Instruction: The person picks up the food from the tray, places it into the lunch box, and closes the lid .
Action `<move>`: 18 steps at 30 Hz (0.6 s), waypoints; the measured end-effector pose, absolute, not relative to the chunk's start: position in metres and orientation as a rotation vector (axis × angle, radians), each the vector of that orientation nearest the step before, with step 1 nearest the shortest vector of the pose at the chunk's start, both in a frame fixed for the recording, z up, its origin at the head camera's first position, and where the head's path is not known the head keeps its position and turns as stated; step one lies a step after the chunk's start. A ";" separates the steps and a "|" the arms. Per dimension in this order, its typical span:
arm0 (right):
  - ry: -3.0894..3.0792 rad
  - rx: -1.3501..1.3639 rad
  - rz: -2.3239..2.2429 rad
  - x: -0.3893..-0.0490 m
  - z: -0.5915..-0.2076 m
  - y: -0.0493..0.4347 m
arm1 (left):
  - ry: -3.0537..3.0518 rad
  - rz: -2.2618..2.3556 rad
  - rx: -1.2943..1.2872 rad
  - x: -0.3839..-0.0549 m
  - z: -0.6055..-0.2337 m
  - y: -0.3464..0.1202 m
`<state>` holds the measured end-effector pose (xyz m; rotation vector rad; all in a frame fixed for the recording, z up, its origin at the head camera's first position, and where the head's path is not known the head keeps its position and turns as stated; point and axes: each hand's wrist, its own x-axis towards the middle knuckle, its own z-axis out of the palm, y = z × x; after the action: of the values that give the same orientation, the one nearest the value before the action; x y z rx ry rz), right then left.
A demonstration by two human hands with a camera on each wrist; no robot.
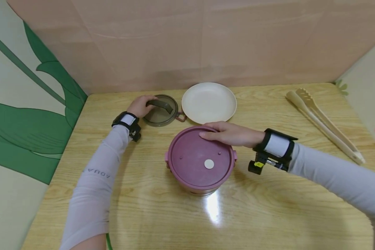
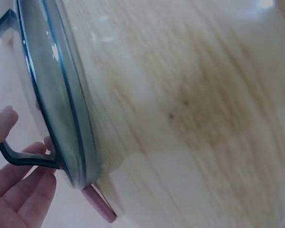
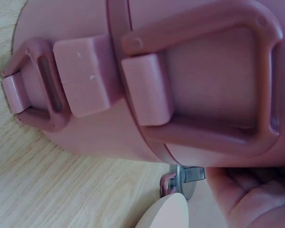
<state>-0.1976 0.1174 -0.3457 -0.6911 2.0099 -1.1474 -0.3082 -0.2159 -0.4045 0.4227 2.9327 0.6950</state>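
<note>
A pink round lunch pot (image 1: 203, 156) with a flat top, a white round spot and side clasps stands mid-table. My right hand (image 1: 231, 133) grips its far right rim, thumb on top and fingers over the side. The pot's clasp loops (image 3: 270, 95) fill the right wrist view, with part of my right hand (image 3: 256, 199) below. Further back on the left lies a round dark lid (image 1: 159, 116) with a raised carry handle (image 1: 162, 105). My left hand (image 1: 141, 106) holds that handle; in the left wrist view thumb and fingers (image 2: 33, 190) lie around it.
Behind the pot a white plate (image 1: 209, 103) lies close to the lid's side loop (image 1: 181, 117). Beige tongs (image 1: 326, 126) lie at the right of the wooden table (image 1: 137, 208). A pink backdrop (image 1: 175, 45) rises along the back edge, with printed panels (image 1: 28, 132) at the sides.
</note>
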 end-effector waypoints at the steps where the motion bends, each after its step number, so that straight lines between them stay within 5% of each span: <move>1: 2.018 -0.685 -1.148 -0.197 -0.346 0.117 | 2.935 0.687 0.418 -0.308 -0.404 -0.216; 18: 2.044 -0.578 -1.220 -0.188 -0.351 0.117 | 2.971 0.638 0.262 -0.300 -0.400 -0.220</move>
<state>-0.1881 0.1168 -0.3513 -0.5779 2.0435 -1.2203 -0.2997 -0.2200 -0.4001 0.2617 2.9712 0.6377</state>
